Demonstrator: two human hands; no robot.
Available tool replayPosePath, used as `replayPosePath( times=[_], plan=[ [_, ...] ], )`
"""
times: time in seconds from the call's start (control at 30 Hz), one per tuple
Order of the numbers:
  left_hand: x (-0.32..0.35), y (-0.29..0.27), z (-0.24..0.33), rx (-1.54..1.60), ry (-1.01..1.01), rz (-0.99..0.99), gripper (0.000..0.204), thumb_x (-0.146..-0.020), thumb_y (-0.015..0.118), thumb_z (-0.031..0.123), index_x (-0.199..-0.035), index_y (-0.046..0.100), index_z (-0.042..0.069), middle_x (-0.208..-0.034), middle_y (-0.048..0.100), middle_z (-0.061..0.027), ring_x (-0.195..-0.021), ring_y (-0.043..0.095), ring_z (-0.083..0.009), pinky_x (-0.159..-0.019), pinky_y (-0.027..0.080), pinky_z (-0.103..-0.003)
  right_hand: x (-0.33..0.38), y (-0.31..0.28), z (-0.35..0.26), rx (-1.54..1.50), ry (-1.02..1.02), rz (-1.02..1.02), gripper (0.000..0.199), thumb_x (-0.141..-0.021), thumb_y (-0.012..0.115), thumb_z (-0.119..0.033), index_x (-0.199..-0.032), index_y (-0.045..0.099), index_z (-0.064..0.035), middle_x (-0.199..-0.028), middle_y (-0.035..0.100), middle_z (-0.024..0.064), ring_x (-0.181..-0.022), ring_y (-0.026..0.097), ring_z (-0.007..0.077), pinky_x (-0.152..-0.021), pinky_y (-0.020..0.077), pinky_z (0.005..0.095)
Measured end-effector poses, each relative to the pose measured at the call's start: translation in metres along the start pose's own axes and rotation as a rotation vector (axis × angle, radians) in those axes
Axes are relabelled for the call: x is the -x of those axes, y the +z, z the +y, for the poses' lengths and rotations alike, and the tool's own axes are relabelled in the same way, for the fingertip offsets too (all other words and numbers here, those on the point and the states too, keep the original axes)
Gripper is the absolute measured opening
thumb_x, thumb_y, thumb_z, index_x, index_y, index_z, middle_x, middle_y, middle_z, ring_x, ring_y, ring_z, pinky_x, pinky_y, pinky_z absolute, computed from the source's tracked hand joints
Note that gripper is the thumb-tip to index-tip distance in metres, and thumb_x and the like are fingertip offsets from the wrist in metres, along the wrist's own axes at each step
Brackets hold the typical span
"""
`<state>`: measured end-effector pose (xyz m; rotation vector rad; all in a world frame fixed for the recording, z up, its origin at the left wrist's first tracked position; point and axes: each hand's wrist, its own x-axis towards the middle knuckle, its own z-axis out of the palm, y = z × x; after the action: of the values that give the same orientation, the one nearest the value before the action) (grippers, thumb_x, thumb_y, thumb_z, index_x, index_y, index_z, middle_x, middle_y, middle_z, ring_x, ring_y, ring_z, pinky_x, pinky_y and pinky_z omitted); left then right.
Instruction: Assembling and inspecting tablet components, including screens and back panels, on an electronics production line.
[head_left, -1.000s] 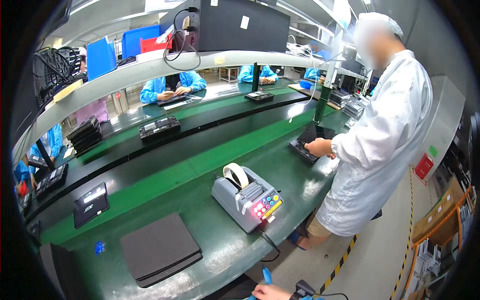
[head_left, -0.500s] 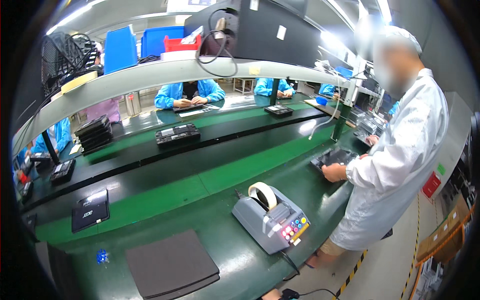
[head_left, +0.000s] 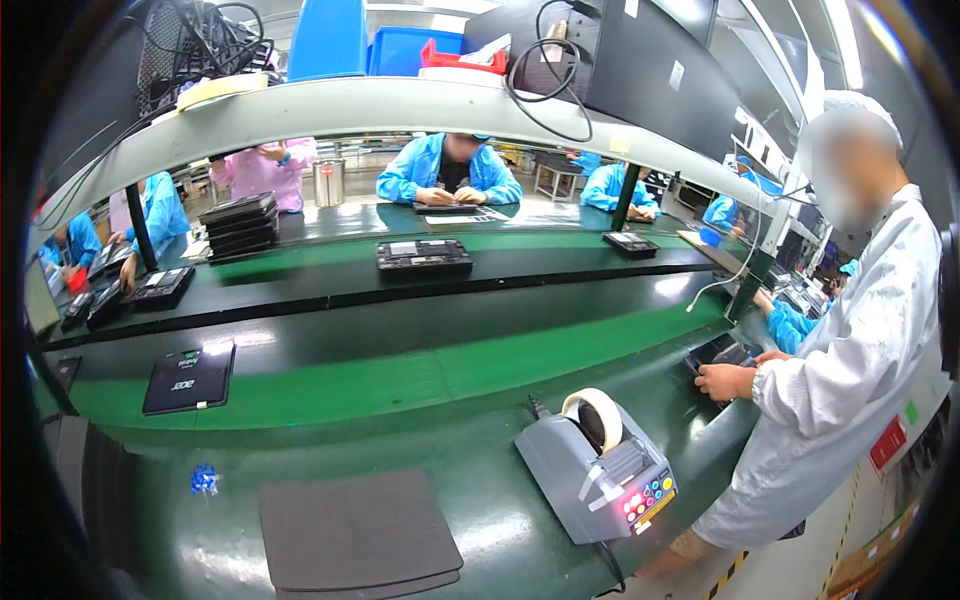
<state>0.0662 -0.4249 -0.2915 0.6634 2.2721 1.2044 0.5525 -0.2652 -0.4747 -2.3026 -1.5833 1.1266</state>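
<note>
We cannot see our own hands. Grey mat (head_left: 355,530) cut off at 6 o'clock; co-worker's device (head_left: 722,352) at 3 o'clock partly hidden by hand (head_left: 728,381).

You are facing a desk (head_left: 480,520) whose green top is shining glossy and smooth. The dark grey mat (head_left: 350,530) is looking matt and rubbery. The tape dispenser (head_left: 600,480) is showing grey matt plastic, and its pale tape roll (head_left: 597,415) is looking smooth.

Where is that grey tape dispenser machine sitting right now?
In the head view, the grey tape dispenser sits on the green workbench, lower right of centre, between the dark grey mat on its left and the white-coated co-worker on its right.
</note>
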Motion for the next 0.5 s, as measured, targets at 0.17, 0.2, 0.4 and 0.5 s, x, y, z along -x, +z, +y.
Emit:
replayPosePath(
  times=[0.17, 0.2, 0.4, 0.5],
  plan=[
    [0.013, 0.0, -0.007, -0.008, -0.02, -0.009, 0.027, -0.091, 0.045, 0.017, -0.108, 0.055, -0.003, -0.097, 0.06, -0.0172, -0.09, 0.056, -0.0256, -0.082, 0.045, -0.036, -0.001, -0.011, 0.006, 0.026, -0.016, -0.029, 0.038, -0.086, 0.05, -0.032, -0.108, 0.064, -0.0046, -0.095, 0.064, 0.0216, -0.088, 0.061, 0.038, -0.077, 0.0483, 0.0463],
    [0.015, 0.001, -0.007, -0.007, -0.024, -0.013, 0.027, -0.091, 0.045, 0.017, -0.108, 0.055, -0.003, -0.097, 0.06, -0.0172, -0.09, 0.056, -0.0256, -0.082, 0.045, -0.036, -0.002, -0.015, 0.007, 0.033, -0.018, -0.032, 0.038, -0.086, 0.05, -0.032, -0.108, 0.064, -0.0046, -0.094, 0.064, 0.0216, -0.088, 0.061, 0.0379, -0.076, 0.0483, 0.0463],
    [0.023, 0.0, -0.014, -0.024, -0.049, -0.036, 0.027, -0.091, 0.045, 0.017, -0.108, 0.055, -0.003, -0.096, 0.06, -0.0172, -0.089, 0.056, -0.0257, -0.082, 0.045, -0.036, -0.002, -0.024, 0.011, 0.06, -0.023, -0.068, 0.038, -0.086, 0.05, -0.032, -0.108, 0.064, -0.0046, -0.094, 0.064, 0.0213, -0.087, 0.061, 0.0373, -0.076, 0.0483, 0.0459],
    [0.026, -0.003, -0.018, -0.04, -0.057, -0.051, 0.027, -0.091, 0.045, 0.017, -0.108, 0.055, -0.003, -0.096, 0.06, -0.0172, -0.089, 0.056, -0.0257, -0.082, 0.045, -0.036, 0.003, -0.024, 0.014, 0.066, -0.02, -0.089, 0.038, -0.086, 0.05, -0.032, -0.108, 0.064, -0.0046, -0.093, 0.064, 0.0211, -0.087, 0.061, 0.037, -0.075, 0.0483, 0.0457]
  ],
)
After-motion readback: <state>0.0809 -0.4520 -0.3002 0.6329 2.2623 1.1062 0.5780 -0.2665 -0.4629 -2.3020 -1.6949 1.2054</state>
